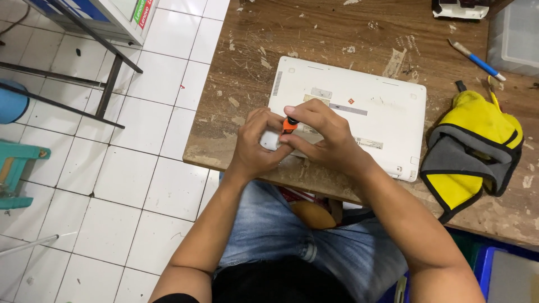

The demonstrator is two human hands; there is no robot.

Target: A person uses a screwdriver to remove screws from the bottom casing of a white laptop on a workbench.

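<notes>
Nearest of all is the person's lap, in blue jeans (269,224), with both bare arms reaching forward over it. A blue box (508,275) sits low at the near right.

The arms end at the near edge of a worn wooden table (348,28). The top is scratched and has bits of old paper stuck on it. The two hands meet there, over the near left corner of a white laptop (382,106). The laptop lies closed and upside down, so its flat bottom faces up, with small stickers on it.

The left hand (255,143) is curled, and its fingers press down on the laptop's corner. The right hand (325,132) is just beside it, touching it. Its fingers are closed around a small screwdriver (289,124) with an orange and black handle. The screwdriver stands almost straight up between the two hands, with its tip down on the laptop. The tip itself is hidden by the fingers.

To the right of the laptop, close to it, lies a yellow and grey cloth (471,146), all bunched up. A bit farther, at the right, a thin tool with a blue handle (477,59) lies on the table. A clear plastic box (516,33) is at the far right corner.

On the left, off the table, is a white tiled floor (129,185). A green stool (17,171) stands at the left edge, with a blue tub (11,101) farther back. Dark metal legs (109,84) of a stand are at the far left.
</notes>
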